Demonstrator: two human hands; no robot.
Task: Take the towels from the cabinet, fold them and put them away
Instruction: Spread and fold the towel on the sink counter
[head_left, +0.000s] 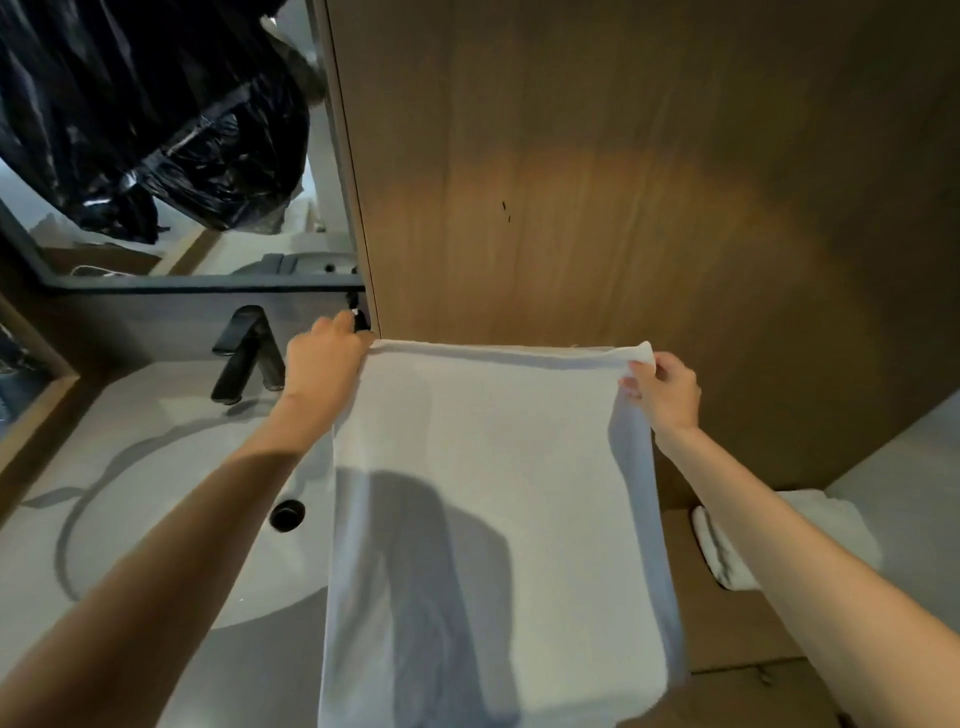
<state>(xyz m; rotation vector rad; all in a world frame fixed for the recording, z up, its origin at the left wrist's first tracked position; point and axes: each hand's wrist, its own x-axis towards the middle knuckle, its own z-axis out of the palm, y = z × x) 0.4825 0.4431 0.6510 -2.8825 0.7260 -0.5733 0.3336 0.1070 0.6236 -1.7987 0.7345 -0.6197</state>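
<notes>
Our two forearms reach in from the bottom corners of the frame. We hold a white towel (483, 493) spread in the middle of the frame, its top edge stretched level and the cloth hanging down toward the bottom edge. Our left hand (324, 361) grips the top left corner, fingers curled over it; our right hand (665, 389) pinches the top right corner. Behind the towel stands a brown wooden cabinet door (623, 182), filling the upper right. At lower left lies a pale sink (156, 493) with a dark drain (287, 514) and a black tap (248, 351). Another folded white towel (727, 556) rests at right, under our right forearm. A mirror (156, 130) fills the upper left.
</notes>
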